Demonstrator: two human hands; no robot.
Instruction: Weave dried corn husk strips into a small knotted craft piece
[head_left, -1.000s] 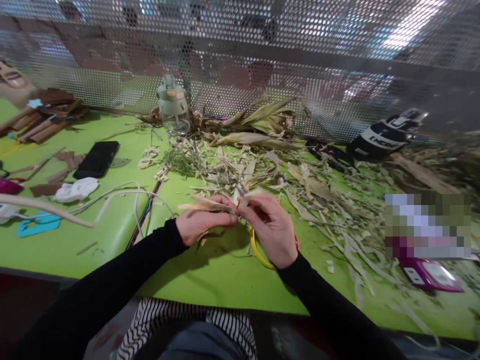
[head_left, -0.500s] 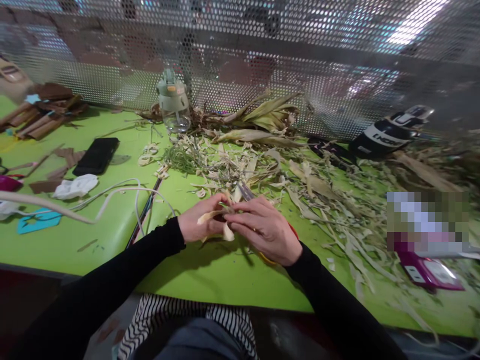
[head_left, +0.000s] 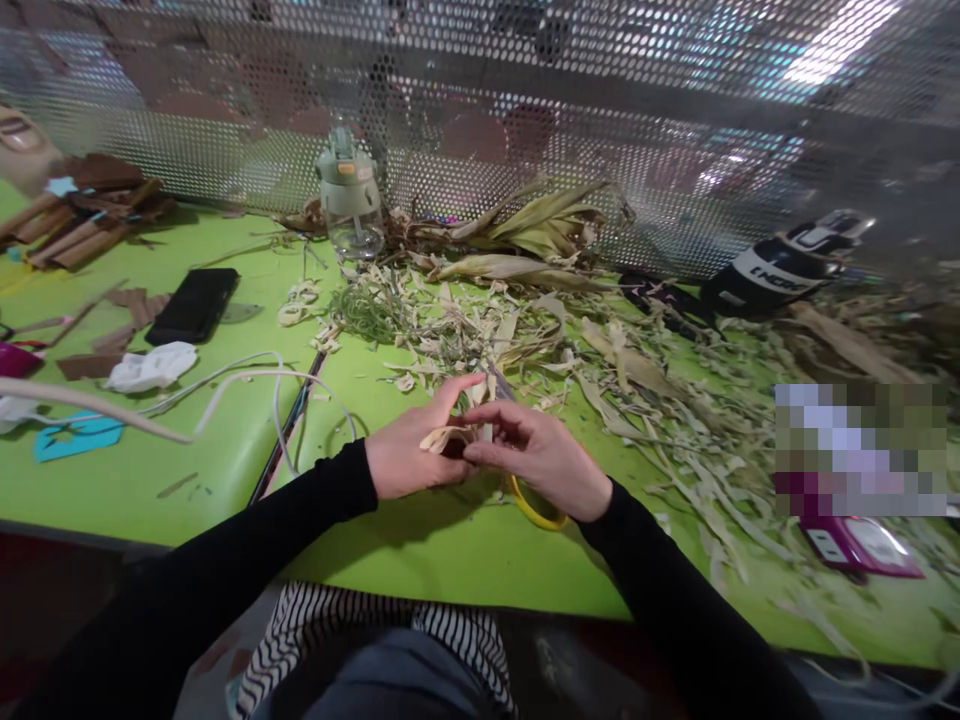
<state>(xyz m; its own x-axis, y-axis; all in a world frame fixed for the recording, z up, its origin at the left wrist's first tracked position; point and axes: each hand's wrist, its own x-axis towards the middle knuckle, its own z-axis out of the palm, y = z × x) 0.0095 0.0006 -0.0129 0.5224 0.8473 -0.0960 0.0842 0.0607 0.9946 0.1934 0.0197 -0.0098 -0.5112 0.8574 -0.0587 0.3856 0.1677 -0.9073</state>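
Note:
Above the front of the green table, my left hand (head_left: 409, 452) holds a small curled piece of pale dried corn husk (head_left: 448, 438) between thumb and fingers. My right hand (head_left: 555, 462) faces it, thumb and fingertips pinching the husk's right side. Fingers of both hands hide part of the piece. Under my right hand are scissors with a yellow handle loop (head_left: 538, 508), their blades partly covered. Just beyond my hands lies a heap of husk scraps (head_left: 457, 325).
A clear bottle with a grey-green lid (head_left: 352, 195) stands at the back. Whole dried husks (head_left: 540, 235) lie beside it. A black bottle (head_left: 780, 265) leans at right. On the left are a black phone (head_left: 193, 305), white cable (head_left: 240, 374), crumpled tissue (head_left: 152, 367) and brown rolls (head_left: 90, 215).
My left thumb has stretched outward and the husk piece has turned in my fingers. The right hand has shifted slightly right and down, uncovering more of the yellow handle.

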